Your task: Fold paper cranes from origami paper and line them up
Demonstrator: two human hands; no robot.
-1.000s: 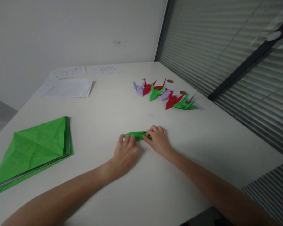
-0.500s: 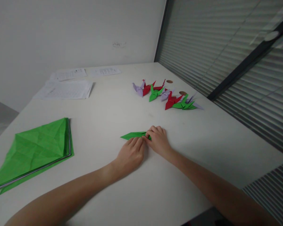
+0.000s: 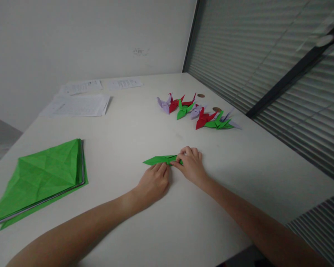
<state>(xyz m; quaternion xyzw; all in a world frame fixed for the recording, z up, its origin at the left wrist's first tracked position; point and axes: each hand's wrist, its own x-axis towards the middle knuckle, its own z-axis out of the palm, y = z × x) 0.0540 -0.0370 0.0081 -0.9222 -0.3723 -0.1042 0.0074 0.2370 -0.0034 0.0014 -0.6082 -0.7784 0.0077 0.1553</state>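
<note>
A narrow folded green paper (image 3: 158, 160) lies flat on the white table (image 3: 144, 126), pointing left. My left hand (image 3: 153, 182) rests just below it, fingertips pressed on its near edge. My right hand (image 3: 191, 165) has its fingers curled and pinches the paper's right end against the table. Most of the paper's right part is hidden under my fingers.
A stack of square sheets with a green one on top (image 3: 41, 178) lies at the left. Several folded paper cranes (image 3: 196, 111) in red, green and lilac sit at the back right near two brown discs (image 3: 216, 109). Printed papers (image 3: 78, 104) lie at the far left. Window blinds run along the right.
My left hand slid right along the paper, uncovering its pointed left tip. My right hand shifted slightly right, still on the paper's right end.
</note>
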